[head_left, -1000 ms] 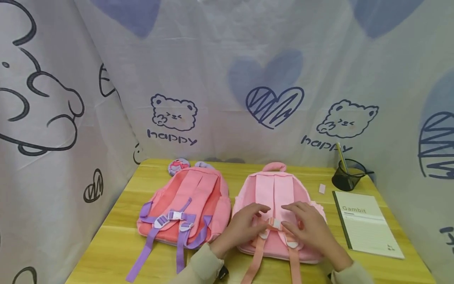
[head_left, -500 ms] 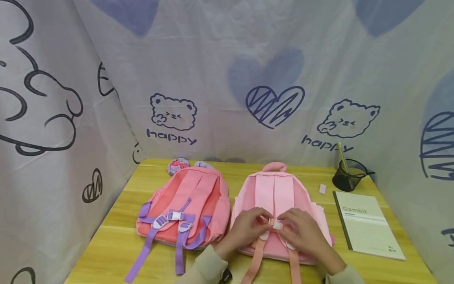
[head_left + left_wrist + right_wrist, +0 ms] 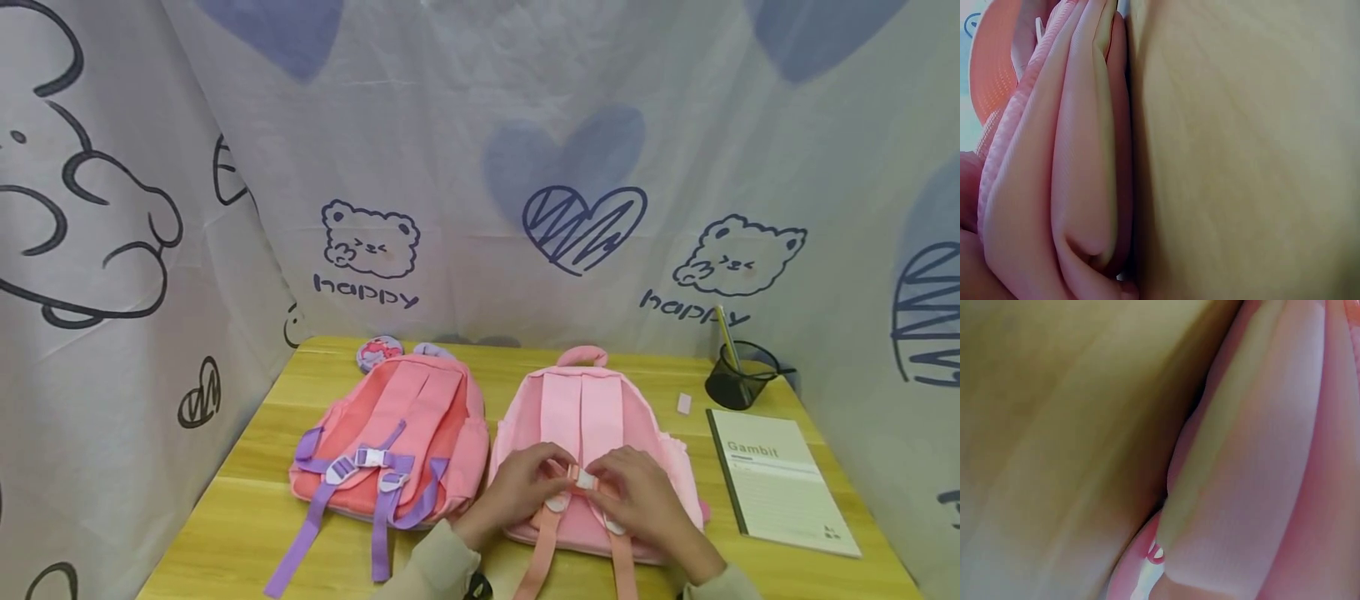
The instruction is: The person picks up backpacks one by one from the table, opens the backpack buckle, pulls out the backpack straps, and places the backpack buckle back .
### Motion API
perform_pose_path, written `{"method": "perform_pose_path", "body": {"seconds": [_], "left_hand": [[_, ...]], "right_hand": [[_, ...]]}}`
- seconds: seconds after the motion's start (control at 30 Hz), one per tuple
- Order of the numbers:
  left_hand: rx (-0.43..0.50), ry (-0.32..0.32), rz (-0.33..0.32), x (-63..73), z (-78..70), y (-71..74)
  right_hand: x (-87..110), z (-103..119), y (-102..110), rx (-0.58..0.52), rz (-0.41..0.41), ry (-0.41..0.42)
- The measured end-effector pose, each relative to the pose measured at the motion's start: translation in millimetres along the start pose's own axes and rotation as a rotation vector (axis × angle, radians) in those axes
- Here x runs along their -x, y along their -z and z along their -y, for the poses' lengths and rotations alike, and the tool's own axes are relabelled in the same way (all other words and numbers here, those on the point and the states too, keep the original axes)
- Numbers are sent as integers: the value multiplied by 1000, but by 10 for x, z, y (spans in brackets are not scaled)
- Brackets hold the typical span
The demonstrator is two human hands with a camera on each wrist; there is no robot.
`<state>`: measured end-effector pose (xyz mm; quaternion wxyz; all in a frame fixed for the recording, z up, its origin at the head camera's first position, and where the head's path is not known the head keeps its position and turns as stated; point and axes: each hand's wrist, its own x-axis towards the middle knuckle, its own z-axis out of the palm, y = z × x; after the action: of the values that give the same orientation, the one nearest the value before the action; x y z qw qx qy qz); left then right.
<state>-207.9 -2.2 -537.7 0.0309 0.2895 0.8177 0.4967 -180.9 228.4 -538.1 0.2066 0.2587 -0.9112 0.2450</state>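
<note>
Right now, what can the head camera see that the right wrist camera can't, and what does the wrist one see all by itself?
Only the head view shows the coral backpack with purple straps, the notebook, the black pen cup, the bear-and-heart cloth and the left hand at the white buckle.

Only the right wrist view shows a small pink loop low down, clearly and close up.

Both show the pink backpack and the wooden tabletop.
</note>
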Motion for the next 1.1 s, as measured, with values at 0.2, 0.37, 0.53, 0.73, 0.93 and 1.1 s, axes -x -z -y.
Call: {"method": "perform_pose_path", "body": {"seconds": [0.2,0.37,0.53,0.73,0.93,1.1], "left_hand": [[0,8,1,8,30,-21],[-12,1,5,9,50,-26],[-3,9,2,13,44,-28],[28,38,-18,16,35,-25],[70,85,-33,26,57,-16],[98,100,-16,22,76,-22]], "right_hand": [[11,3,-3,0,8,-22],[10,9,7,-17,14,-31],[8,29,33,-32,29,-45],[-4,23,20,-40,6,-4],[-21,-11,-30,-40,11,19],[-3,-31,-44,-51,23,7]]}}
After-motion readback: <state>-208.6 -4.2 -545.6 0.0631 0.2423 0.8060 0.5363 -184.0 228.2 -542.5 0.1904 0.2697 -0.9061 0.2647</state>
